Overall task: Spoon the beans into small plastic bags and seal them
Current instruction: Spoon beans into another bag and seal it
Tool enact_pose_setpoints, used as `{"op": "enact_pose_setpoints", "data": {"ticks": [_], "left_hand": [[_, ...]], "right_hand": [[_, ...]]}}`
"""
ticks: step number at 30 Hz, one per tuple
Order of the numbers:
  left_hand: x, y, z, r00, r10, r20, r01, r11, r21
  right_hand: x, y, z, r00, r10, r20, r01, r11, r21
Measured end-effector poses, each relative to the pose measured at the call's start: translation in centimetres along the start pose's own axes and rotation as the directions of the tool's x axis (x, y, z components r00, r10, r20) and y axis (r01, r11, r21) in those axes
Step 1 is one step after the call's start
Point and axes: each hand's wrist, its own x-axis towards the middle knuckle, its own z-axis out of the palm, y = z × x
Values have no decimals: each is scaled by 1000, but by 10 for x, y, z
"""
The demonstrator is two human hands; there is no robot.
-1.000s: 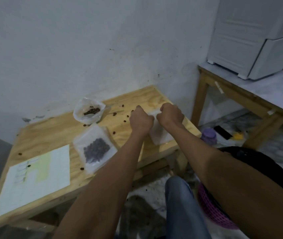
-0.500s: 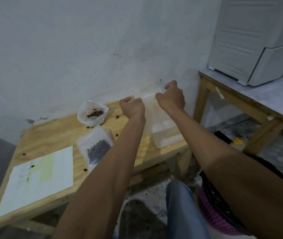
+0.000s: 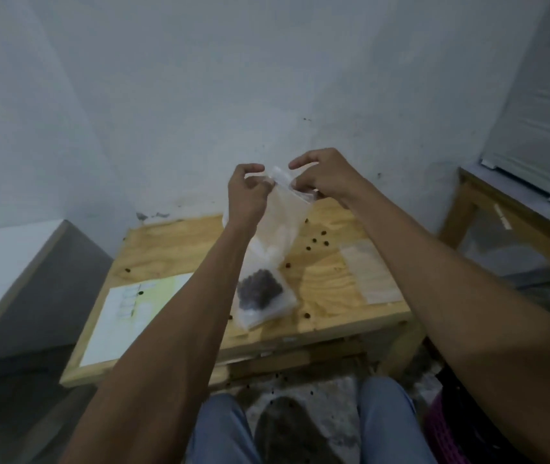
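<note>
Nearest, the person's knees in blue trousers (image 3: 223,430) sit just short of the worktop (image 3: 327,296), with a pink basket (image 3: 441,426) beside the right knee. On the worktop's near left lies a sheet of paper (image 3: 126,316). Near the middle a filled bag (image 3: 261,298) of dark beans lies flat, partly hidden behind the left forearm. To the right of it lie flat clear bags (image 3: 367,272), and loose beans (image 3: 317,241) dot the wood beyond. Above the worktop's far half, the left hand (image 3: 246,192) and right hand (image 3: 323,177) each pinch the top edge of an empty bag (image 3: 280,226), which hangs down in front of the wall (image 3: 200,95). A second wooden table (image 3: 514,216) stands off to the right of the worktop.
</note>
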Motion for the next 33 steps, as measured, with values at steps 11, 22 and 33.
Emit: {"op": "enact_pose_setpoints", "data": {"ticks": [11, 22, 33], "left_hand": [[5, 12, -37, 1000, 7, 1, -6, 977, -215], [6, 14, -42, 996, -92, -1, 91, 995, -37], [2, 9, -44, 993, -110, -28, 110, 994, 7]], "right_hand": [[6, -14, 55, 1000, 0, -31, 4, 989, 150], [4, -15, 74, 961, -254, -111, 228, 953, -202], [-7, -21, 83, 950, -311, -28, 263, 846, -464]]}}
